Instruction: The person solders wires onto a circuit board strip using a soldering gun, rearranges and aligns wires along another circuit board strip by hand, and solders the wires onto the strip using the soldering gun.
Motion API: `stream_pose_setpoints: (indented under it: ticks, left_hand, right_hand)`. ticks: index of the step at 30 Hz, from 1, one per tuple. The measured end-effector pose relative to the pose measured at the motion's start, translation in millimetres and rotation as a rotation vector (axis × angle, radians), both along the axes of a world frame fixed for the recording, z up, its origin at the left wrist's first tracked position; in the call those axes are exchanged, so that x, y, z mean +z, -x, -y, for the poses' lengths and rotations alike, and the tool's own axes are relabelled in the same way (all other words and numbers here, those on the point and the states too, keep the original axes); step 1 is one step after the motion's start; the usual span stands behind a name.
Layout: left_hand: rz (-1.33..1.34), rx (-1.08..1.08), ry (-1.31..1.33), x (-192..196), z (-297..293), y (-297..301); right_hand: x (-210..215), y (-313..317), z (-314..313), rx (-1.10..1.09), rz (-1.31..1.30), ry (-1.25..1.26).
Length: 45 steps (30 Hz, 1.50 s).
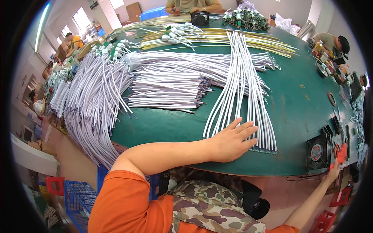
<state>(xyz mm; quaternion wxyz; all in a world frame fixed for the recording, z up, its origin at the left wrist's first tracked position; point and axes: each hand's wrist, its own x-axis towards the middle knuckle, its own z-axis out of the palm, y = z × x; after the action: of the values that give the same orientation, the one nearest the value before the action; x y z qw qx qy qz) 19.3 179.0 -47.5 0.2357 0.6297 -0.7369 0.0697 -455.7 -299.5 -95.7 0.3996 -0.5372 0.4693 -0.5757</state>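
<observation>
My left hand (233, 141) lies with fingers spread over the near ends of a fanned row of white cables (243, 93). Their near ends sit in a line along a thin strip (263, 150) close to the table's front edge, and the cables run away from me across other bundles. Far to the right, my right hand (331, 173) is closed around the lower end of a red-handled tool (341, 153), whose exact kind I cannot make out. Beside that tool stands a small black fan (318, 153).
Stacked white cables (165, 91) and a large drooping bundle (93, 85) cover the green table's (287, 116) left side. Yellowish strips (268, 40) lie behind. A tape roll (331, 98) is at the right. Co-workers sit at the far side (194, 6) and right (330, 40).
</observation>
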Motion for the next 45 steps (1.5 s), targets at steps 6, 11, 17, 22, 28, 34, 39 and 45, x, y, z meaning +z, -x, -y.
stream_pose_setpoints:
  ticks: [6, 11, 17, 22, 28, 34, 39, 45]
  left_hand:
    - [0.091, 0.417, -0.002, 38.4, -74.6, -128.5]
    - [0.298, 0.643, -0.181, 0.8, -125.9, -219.9]
    - [0.322, 0.651, -0.106, -2.7, -144.0, -157.0]
    - [0.305, 0.64, -0.116, -1.8, -156.3, -143.1]
    - [0.322, 0.686, -0.127, -7.6, -154.6, -137.5]
    - [0.248, 0.886, -0.191, -21.2, -121.0, -184.1]
    - [0.206, 0.893, -0.171, -17.6, -137.4, -186.7]
    - [-0.009, 0.354, -0.051, 23.3, -138.4, -128.3]
  right_hand:
    - [48.6, 34.6, -103.9, 0.11, 0.25, 0.141]
    - [82.5, -70.8, -216.9, 0.154, 0.291, 0.115]
    - [84.9, -113.8, -299.8, 0.245, 0.181, 0.26]
    - [84.3, -132.7, -329.4, 0.288, 0.136, 0.264]
    - [89.9, -155.2, -346.3, 0.34, 0.065, 0.28]
    - [78.4, -177.6, -348.1, 0.481, 0.198, 0.164]
    - [80.5, -184.0, -353.6, 0.539, 0.149, 0.145]
    - [70.9, -170.3, -360.5, 0.526, 0.079, 0.099]
